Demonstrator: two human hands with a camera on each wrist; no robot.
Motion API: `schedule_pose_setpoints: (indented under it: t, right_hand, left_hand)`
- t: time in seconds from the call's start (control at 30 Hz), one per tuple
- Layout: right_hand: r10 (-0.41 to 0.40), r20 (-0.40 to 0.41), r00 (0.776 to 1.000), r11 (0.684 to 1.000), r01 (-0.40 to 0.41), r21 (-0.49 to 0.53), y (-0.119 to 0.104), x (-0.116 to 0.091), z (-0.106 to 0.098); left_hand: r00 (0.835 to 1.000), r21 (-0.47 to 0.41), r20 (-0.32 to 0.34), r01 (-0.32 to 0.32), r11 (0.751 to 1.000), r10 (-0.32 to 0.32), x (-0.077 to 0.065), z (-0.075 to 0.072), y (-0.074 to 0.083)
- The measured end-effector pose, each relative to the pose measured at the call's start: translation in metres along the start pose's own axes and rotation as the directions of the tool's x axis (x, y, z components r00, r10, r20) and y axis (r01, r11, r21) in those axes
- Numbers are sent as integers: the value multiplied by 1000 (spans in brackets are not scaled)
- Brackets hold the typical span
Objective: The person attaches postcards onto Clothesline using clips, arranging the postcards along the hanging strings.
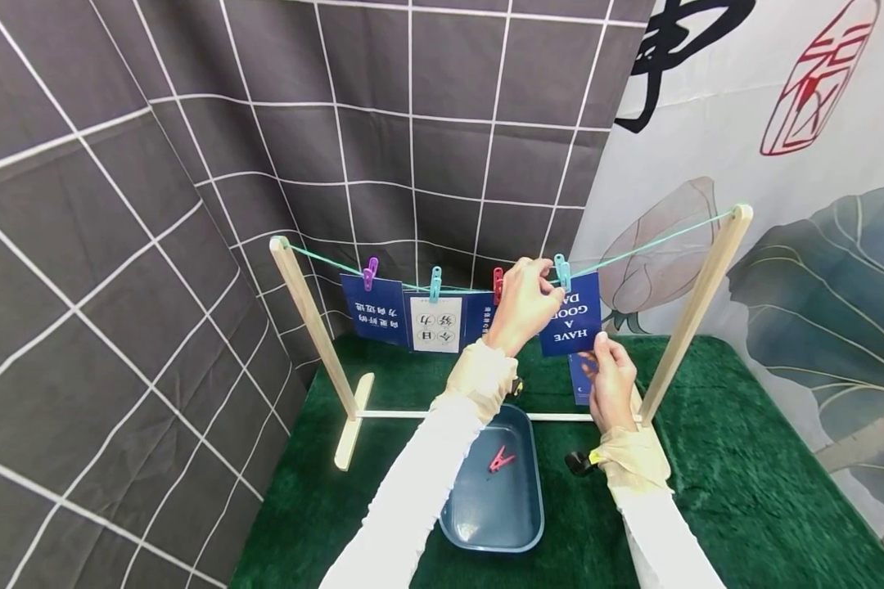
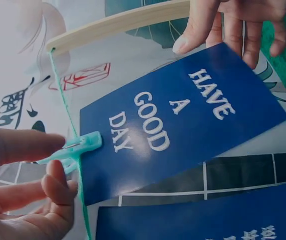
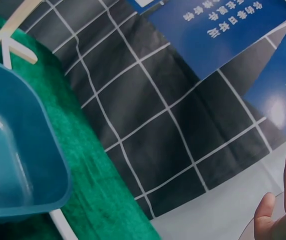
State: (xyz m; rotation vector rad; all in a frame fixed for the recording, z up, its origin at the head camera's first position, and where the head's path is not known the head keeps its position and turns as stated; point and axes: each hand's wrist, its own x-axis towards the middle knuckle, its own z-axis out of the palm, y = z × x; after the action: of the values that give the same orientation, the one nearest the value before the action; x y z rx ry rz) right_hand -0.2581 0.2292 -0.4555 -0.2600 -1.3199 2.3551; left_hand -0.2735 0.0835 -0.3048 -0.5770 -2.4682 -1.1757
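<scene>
My left hand (image 1: 525, 298) pinches a teal clothespin (image 2: 85, 145) between thumb and finger, up at the green cord. That clothespin bites over the cord and the edge of a blue card (image 2: 158, 120) printed HAVE A GOOD DAY, which hangs from it. My right hand (image 1: 613, 380) is beside the card's lower right corner, thumb tip right at the edge and fingers loosely extended. Farther left on the cord hang a blue card (image 1: 374, 311) under a purple clothespin (image 1: 370, 273), a white-faced card (image 1: 435, 323) under another teal clothespin (image 1: 435, 284), and a partly hidden blue card (image 1: 477, 315) near a red clothespin (image 1: 497, 285).
Wooden posts (image 1: 696, 315) hold the cord at both ends. Below it a blue basin (image 1: 492, 523) contains a pink clothespin (image 1: 500, 460). Another blue card (image 1: 580, 380) shows behind my right hand, over the green cloth (image 1: 751, 474). A grey checked curtain (image 1: 449, 147) hangs behind.
</scene>
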Motion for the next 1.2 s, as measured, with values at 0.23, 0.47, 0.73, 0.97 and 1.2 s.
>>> schedule_pose_setpoints:
  t: [0.23,0.47,0.73,0.97,1.2]
  right_hand:
    - [19,-8,1000,999,-20,-25,11,-1,-15]
    - [48,-25,999,997,-50,-63,22,-7,-36]
    - [111,20,994,922,-95,-376,54,-37,-47]
    - [214,208,954,652,19,-758,89,-75,-52]
    - [263,205,943,544,31,-839,103,-97,-58]
  left_hand:
    - [967,-36,-157,-206,978,198,-23,7,-17]
    - [986,-65,-118,-129,990,120,-66,21,-48]
    - [938,29,154,311,950,-312,-128,51,-98]
    - [743,320,372,460,828,-557,-159,69,-120]
    - [703,405,412,429,807,-580,-171,86,-135]
